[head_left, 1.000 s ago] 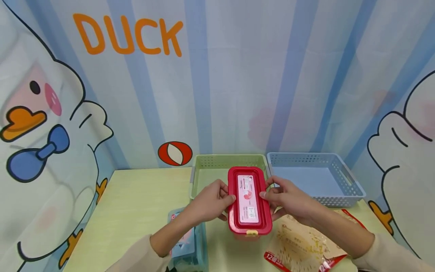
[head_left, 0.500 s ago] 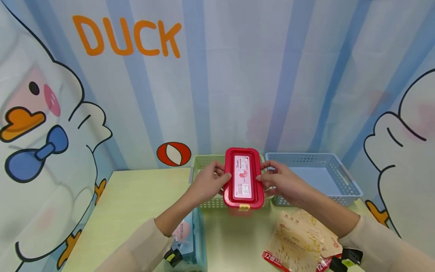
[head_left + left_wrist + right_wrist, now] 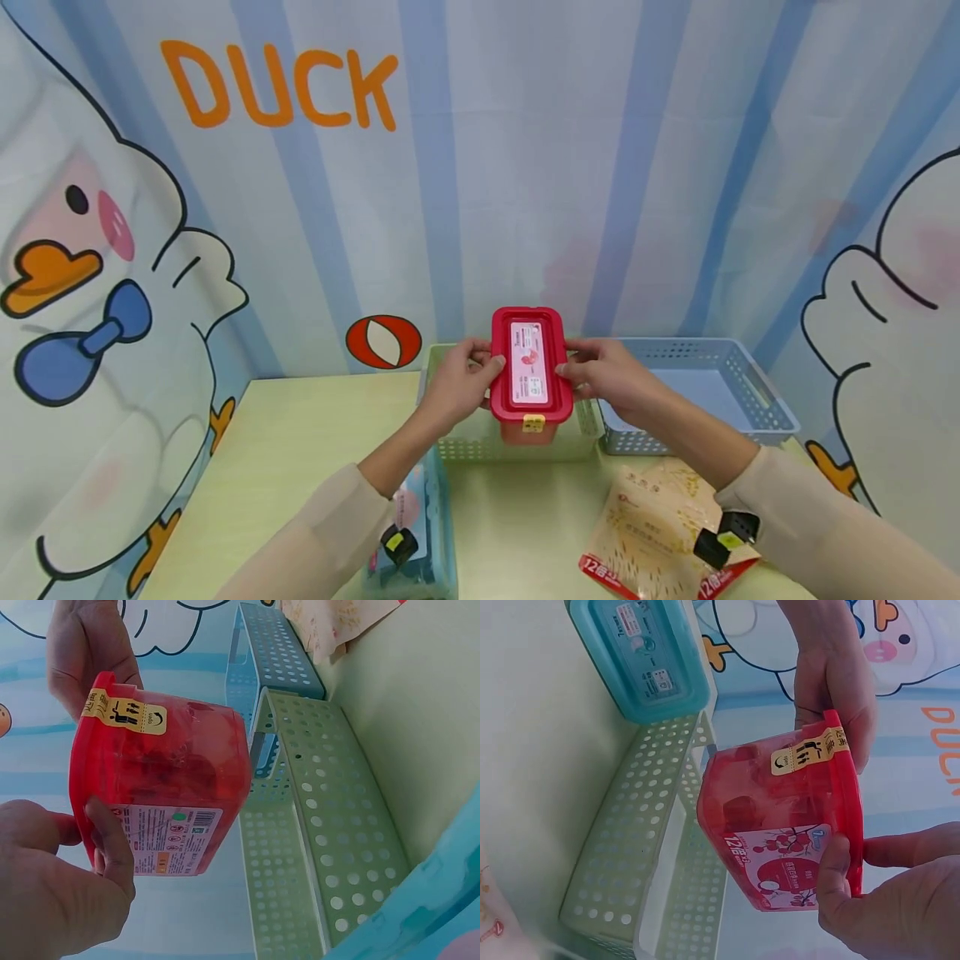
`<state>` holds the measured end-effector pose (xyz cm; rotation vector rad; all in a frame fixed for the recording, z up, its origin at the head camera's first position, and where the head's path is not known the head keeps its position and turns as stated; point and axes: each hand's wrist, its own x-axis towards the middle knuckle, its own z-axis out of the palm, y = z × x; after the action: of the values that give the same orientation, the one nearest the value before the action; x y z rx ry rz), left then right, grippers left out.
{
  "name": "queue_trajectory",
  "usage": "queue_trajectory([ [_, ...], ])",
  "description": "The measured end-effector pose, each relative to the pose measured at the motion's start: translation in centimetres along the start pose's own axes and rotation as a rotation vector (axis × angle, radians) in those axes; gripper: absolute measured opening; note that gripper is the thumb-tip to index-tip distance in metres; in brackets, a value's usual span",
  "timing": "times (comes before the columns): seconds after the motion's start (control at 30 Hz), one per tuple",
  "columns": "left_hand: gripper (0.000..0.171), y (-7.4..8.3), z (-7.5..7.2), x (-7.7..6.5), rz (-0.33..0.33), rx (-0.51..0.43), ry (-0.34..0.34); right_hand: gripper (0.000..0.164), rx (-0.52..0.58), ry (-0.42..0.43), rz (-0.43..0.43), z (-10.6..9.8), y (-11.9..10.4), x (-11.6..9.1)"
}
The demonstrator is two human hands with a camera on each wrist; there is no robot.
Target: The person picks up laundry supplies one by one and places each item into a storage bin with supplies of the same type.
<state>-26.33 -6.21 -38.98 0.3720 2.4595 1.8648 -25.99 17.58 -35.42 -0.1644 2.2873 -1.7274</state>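
A red lidded plastic box (image 3: 531,367) with a pink label hangs above the green basket (image 3: 480,450). My left hand (image 3: 459,387) grips the left edge of its lid, and my right hand (image 3: 611,379) grips the right edge. In both wrist views thumb and fingers pinch the lid's rim. The left wrist view shows the box's translucent red side (image 3: 187,750) with a yellow seal at the lid. From the right wrist the printed side label (image 3: 784,866) is visible. Beneath the box, the basket's inside is partly hidden in the head view.
A blue basket (image 3: 750,425) stands right of the green one. At the front left lies a teal lidded box (image 3: 442,533), partly behind my left sleeve. A beige bag with red edges (image 3: 645,533) lies at the front right. Behind the table hangs a printed curtain (image 3: 525,167).
Both hands have carried the red box forward, from over the table in front of the green basket to above it. The baskets, teal box and bag stay put.
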Motion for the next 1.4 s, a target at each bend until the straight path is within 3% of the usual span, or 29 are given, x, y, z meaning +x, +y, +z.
queue_trajectory([
  [0.6, 0.055, 0.5, 0.2, 2.2, -0.082, 0.005, 0.036, 0.056, -0.127, 0.038, -0.088, -0.7, -0.5, 3.2],
  [0.93, 0.046, -0.3, 1.2, 3.6, -0.119, 0.111, 0.026, 0.05, -0.093, 0.05, -0.122, -1.0, 2.3, 5.2],
  [1.2, 0.036, -1.0, 1.8, 4.3, -0.129, 0.261, -0.003, 0.048, -0.085, 0.068, -0.109, -0.6, 4.0, 6.2],
  [1.4, 0.031, -1.9, 2.3, 4.5, -0.155, 0.289, 0.007, 0.05, -0.094, 0.092, -0.077, -0.1, 5.2, 6.8],
])
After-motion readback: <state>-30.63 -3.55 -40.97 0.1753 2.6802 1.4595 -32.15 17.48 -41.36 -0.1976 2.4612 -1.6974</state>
